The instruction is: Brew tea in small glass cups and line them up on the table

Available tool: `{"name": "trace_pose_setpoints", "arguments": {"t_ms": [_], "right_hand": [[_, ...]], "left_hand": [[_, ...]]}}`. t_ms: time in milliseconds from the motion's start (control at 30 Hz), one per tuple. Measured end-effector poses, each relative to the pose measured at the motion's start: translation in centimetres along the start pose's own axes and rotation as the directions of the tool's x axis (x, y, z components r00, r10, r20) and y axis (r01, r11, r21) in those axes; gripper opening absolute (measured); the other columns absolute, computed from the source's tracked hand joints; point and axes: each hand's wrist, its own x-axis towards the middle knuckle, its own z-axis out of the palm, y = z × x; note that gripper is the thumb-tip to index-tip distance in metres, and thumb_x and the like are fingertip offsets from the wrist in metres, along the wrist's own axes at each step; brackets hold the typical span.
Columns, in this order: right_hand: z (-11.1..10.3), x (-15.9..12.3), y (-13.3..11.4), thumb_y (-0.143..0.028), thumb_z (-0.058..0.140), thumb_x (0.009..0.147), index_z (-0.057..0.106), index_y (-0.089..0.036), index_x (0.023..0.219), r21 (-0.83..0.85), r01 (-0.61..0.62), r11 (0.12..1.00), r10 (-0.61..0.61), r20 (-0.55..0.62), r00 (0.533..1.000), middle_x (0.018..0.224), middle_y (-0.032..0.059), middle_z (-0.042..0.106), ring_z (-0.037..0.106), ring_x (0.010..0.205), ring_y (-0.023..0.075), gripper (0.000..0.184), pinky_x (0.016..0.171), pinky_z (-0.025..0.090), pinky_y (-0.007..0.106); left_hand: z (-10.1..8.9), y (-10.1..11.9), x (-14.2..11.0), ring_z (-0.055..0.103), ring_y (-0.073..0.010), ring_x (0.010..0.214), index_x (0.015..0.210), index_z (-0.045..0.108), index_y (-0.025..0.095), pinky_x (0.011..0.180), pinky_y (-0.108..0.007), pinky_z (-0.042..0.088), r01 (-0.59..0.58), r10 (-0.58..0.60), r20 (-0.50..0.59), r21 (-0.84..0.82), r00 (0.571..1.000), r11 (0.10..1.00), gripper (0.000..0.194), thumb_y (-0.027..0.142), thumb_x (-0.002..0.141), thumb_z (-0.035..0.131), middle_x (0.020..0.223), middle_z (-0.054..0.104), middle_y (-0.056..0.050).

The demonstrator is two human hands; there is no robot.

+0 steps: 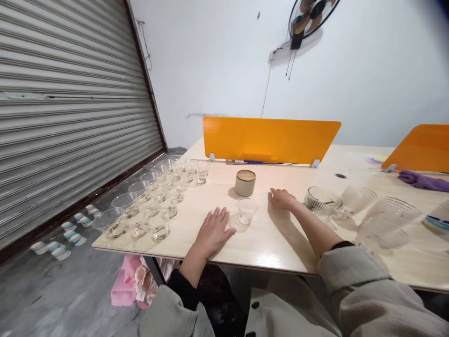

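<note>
My left hand (212,232) lies palm down on the table (245,255), fingers spread and empty. Just right of its thumb stands a small clear cup (247,211); I cannot make out anything inside it. Behind the cup is a grey round canister (244,185) with a wood-look lid (246,175). My right hand (282,199) reaches in to the right of the canister, apart from it, with its fingers stretched out and nothing visible in them. Near my right forearm sits a ribbed glass bowl (321,200) with a little greenish material in it.
Several clear cups (160,229) with dark bits in the bottom crowd the table's left end. Stacked clear cups (389,217) lie on the right. An orange divider (270,140) stands behind, and a purple cloth (423,180) lies far right. White bottles (75,237) stand on the floor.
</note>
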Motion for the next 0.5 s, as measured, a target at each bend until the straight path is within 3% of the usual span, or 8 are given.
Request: {"name": "trace_pose_setpoints", "arguments": {"t_ms": [200, 500], "right_hand": [[-0.4, 5.0, 0.3, -0.042, 0.041, 0.104, 0.043, -0.02, 0.154, -0.02, -0.107, 0.994, 0.107, -0.014, 0.994, 0.146, 0.023, 0.052, 0.049, 0.136, 0.0355, 0.055, 0.104, 0.045, 0.051], [-0.5, 9.1, 0.5, -0.05, 0.055, 0.096, 0.035, -0.033, 0.16, -0.012, -0.215, 0.976, 0.216, 0.055, 0.975, 0.141, 0.0193, 0.059, 0.063, 0.125, 0.034, 0.069, 0.099, 0.051, 0.05]], "left_hand": [[0.3, -0.2, 0.0, 0.022, -0.03, 0.159, 0.159, 0.039, 0.017, 0.13, -0.052, 0.022, -0.015, 0.015, -0.019, -0.005, 1.0, 1.0, 0.066, 0.056, 0.106, 0.036, 0.17, 0.03, -0.008], [0.4, -0.2, -0.1, 0.025, -0.0306, 0.158, 0.157, 0.043, 0.017, 0.129, -0.053, 0.025, -0.026, 0.025, -0.053, -0.005, 0.998, 1.0, 0.063, 0.054, 0.105, 0.042, 0.169, 0.034, -0.008]]}}
